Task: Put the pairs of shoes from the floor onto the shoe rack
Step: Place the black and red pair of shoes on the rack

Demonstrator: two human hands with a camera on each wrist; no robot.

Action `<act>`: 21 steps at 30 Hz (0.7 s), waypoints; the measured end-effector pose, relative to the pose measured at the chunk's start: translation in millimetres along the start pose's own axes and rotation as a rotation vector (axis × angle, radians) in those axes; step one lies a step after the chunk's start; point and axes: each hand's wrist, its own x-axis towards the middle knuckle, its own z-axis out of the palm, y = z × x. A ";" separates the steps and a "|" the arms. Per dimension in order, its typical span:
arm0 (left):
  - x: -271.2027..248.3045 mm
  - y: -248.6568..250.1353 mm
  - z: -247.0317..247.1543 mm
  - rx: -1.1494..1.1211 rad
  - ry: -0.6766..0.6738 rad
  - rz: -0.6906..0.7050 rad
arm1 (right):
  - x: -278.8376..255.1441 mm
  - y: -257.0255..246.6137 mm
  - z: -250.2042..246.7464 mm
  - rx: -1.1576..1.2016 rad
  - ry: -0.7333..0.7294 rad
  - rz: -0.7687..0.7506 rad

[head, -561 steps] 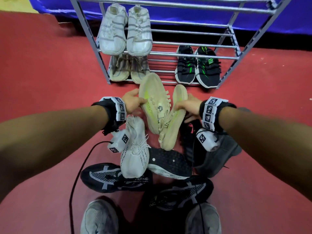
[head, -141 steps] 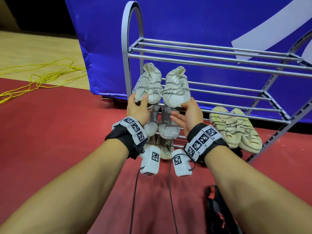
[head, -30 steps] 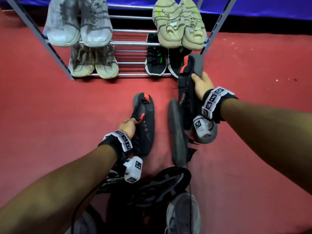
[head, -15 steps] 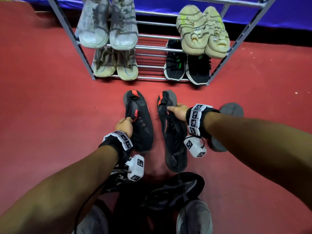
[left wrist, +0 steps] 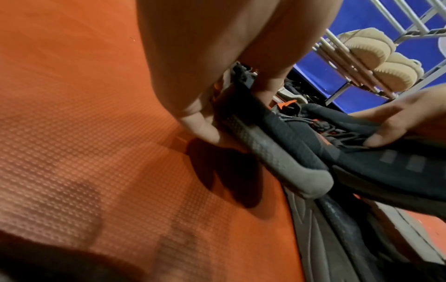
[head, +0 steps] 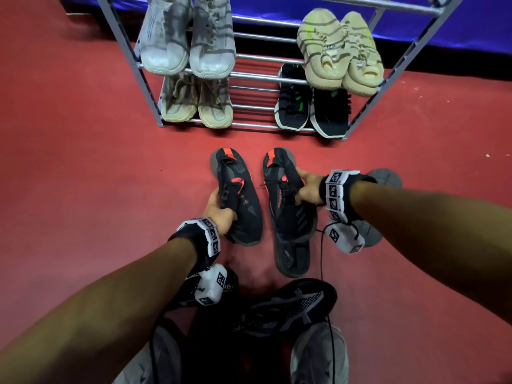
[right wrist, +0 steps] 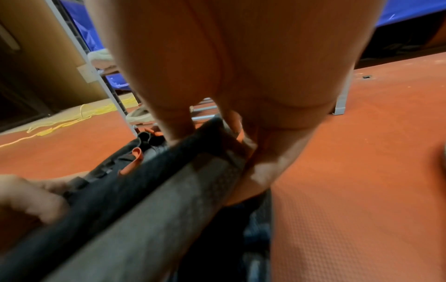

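Shoes, the black pair with red tabs, are mid-pickup: left hand grips the left shoe, right hand grips the right shoe, just above the floor. Next, I judge, carry both toward twelve o'clock onto a free shelf of the rack.

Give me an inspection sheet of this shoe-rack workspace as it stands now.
Surface: red textured floor mat, bare to the left.
Job's things: grey metal shoe rack holds four pairs; two black sneakers with orange accents, left one, right one, are in hand; black sneakers with grey pattern lie on the floor.
Clutter: grey insole-like piece behind the right forearm.
Grippers: left hand grips the left sneaker; right hand grips the right one.
Cables: black wrist-camera cable.
Surroundings: blue padded wall; yellow cord.
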 end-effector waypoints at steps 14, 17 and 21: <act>-29.1 80.4 -9.4 -0.148 0.126 0.104 | -50.9 -53.9 -18.3 0.196 0.304 -0.203; -41.0 97.8 -32.4 -0.176 0.117 0.142 | -64.1 -63.6 -25.2 0.239 0.327 -0.248; -63.4 124.0 -62.1 -0.109 0.136 0.222 | -86.2 -71.7 -25.0 0.335 0.350 -0.312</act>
